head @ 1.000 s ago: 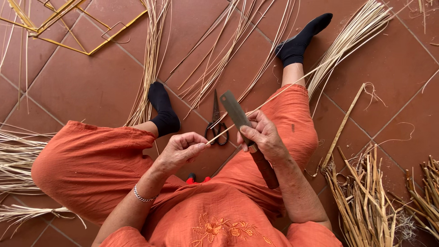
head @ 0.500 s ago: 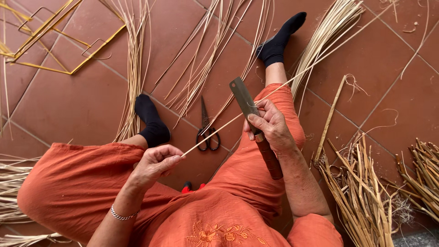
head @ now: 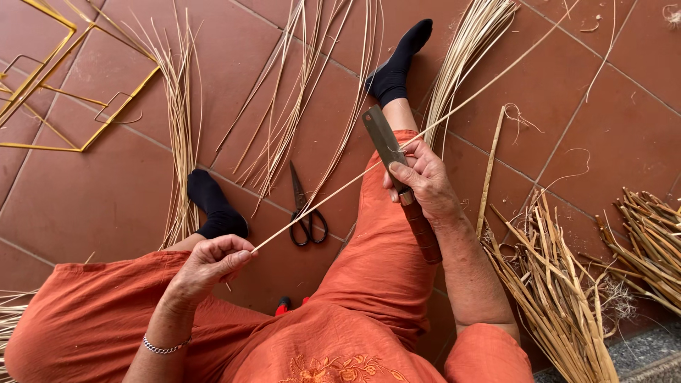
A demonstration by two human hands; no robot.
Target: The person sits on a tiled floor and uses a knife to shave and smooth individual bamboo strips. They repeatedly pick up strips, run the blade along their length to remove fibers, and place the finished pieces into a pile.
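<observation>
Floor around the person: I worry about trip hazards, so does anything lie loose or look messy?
Yes. Black scissors lie on the tiles between the legs, among scattered strips. Split cane scraps are heaped untidily on the right side.

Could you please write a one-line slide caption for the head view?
Seated person's left hand pulls a thin cane strip past a knife in the right hand.

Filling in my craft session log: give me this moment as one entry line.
left hand: pinches cane strip end | right hand: grips knife against strip | scissors: on tiled floor between legs
</observation>
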